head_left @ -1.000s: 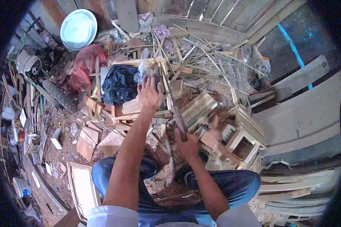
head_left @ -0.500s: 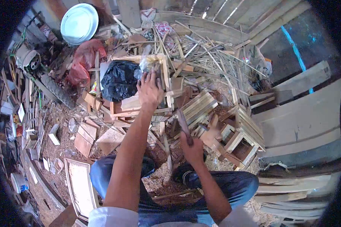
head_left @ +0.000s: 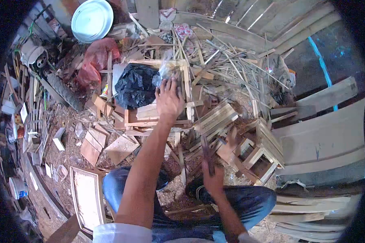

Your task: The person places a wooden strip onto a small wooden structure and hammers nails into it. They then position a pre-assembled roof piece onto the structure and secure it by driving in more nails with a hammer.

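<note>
My left hand (head_left: 169,99) lies palm down with its fingers stretched out over the right part of a shallow wooden box (head_left: 186,83). At its fingertips is a crumpled clear plastic bag (head_left: 165,69). A black plastic bag (head_left: 134,86) fills the box's left side, beside the hand. Lower and to the right, my right hand (head_left: 213,180) is closed round a long, narrow dark tool (head_left: 207,150). The tool points up and away past the box's near right corner, thinning toward its far end; its exact kind is unclear.
Thin wood strips (head_left: 235,67) are heaped behind the box. Small wooden frames (head_left: 263,156) stand at the right, near slatted boards (head_left: 217,117). A white-panelled frame (head_left: 87,198) leans by my left knee. A red bag (head_left: 97,60) and a pale round lid (head_left: 92,21) are at the back left.
My right hand has drawn the dark tool down toward me, away from the box. My left hand stays over the box, while the whole view has shifted slightly.
</note>
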The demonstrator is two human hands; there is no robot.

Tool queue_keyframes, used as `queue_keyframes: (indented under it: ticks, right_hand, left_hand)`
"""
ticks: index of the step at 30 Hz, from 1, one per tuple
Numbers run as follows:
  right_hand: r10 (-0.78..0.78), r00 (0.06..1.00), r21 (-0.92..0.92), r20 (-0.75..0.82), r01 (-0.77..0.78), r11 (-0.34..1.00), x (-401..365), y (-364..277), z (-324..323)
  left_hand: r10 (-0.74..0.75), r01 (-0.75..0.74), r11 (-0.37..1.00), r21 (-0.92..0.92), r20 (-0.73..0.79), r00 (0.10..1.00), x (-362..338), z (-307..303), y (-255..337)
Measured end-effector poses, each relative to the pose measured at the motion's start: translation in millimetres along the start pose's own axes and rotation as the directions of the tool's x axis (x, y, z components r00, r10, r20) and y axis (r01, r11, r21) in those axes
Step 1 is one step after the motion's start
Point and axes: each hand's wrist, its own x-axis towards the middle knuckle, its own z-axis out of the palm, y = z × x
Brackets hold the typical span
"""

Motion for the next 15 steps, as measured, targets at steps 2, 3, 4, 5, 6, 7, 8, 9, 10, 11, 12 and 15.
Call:
queue_keyframes:
  ticks: [2, 3, 4, 5, 6, 7, 8, 9, 10, 11, 12, 15]
  right_hand:
    - [-0.093, 0.996, 0.032, 0.011, 0.093, 0.995, -28, 8, -11]
    - [-0.033, 0.999, 0.085, -0.015, 0.035, 0.996, -34, 10, -9]
    - [0.043, 0.998, 0.141, -0.043, -0.037, 0.989, -42, 10, -7]
    - [0.090, 0.996, 0.136, -0.008, -0.088, 0.987, -25, 0, 0]
    - [0.128, 0.991, 0.125, 0.022, -0.130, 0.984, 11, -16, 10]
    - [0.105, 0.994, 0.049, 0.035, -0.107, 0.993, 48, -29, 20]
    - [0.083, 0.995, -0.028, 0.055, -0.082, 0.996, 68, -34, 25]
    - [0.089, 0.995, -0.030, 0.047, -0.088, 0.996, 65, -32, 19]
    - [0.137, 0.986, -0.021, 0.096, -0.136, 0.990, 61, -32, 13]
    - [0.179, 0.972, -0.017, 0.151, -0.179, 0.984, 59, -32, 8]
    - [0.057, 0.998, -0.030, 0.035, -0.056, 0.998, 27, -19, 1]
    - [0.009, 0.995, -0.042, 0.104, -0.004, 0.999, -35, 6, -19]
  left_hand:
    - [-0.018, 0.018, 1.000, -0.010, -0.014, 1.000, 0, 2, 0]
    - [-0.018, 0.018, 1.000, -0.017, -0.010, 1.000, -1, 1, 0]
    - [-0.015, 0.015, 1.000, -0.024, 0.000, 1.000, -1, -4, 2]
    - [-0.002, 0.002, 1.000, -0.022, 0.013, 1.000, -4, -4, 2]
    - [-0.015, 0.015, 1.000, -0.027, 0.012, 1.000, -3, -4, 2]
    - [-0.028, 0.028, 0.999, -0.035, 0.006, 1.000, 0, -3, 2]
    - [-0.014, 0.014, 0.999, -0.034, 0.010, 1.000, 1, -1, 0]
    - [0.012, -0.012, 1.000, -0.005, 0.006, 1.000, 1, -1, -3]
    - [0.010, -0.010, 1.000, -0.013, 0.005, 1.000, 1, -1, -2]
    - [-0.001, 0.001, 1.000, -0.021, 0.001, 1.000, 2, 0, -3]
    - [-0.011, 0.011, 1.000, -0.023, 0.003, 1.000, 0, 1, -3]
    - [-0.042, 0.042, 0.999, -0.030, -0.014, 0.999, 1, 3, -1]
